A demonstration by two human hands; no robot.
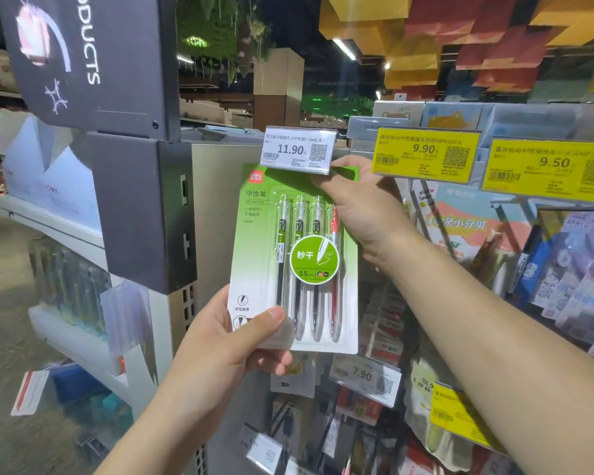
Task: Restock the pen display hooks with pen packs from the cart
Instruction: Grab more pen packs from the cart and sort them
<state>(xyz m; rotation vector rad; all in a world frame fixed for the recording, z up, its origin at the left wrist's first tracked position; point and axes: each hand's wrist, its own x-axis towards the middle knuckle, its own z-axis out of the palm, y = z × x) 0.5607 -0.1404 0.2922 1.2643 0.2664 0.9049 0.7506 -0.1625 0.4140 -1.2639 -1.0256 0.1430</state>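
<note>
Head view: pen pack [288,265] between left hand [230,351] below, right hand [354,200] above.

Bright up close, dark far away.
Long ceiling lights [343,49] glow white in a dark room behind. The green pen pack [294,262] is bright and sharp, and its clear plastic shines a little. The yellow price tags [426,153] look fuzzy. The edges of the picture bend and blur, and the dark sign [83,60] leans over.

Both forearms bare, no sleeve in view; hands: left [234,347], right [360,200], ungloved; nails short
</note>
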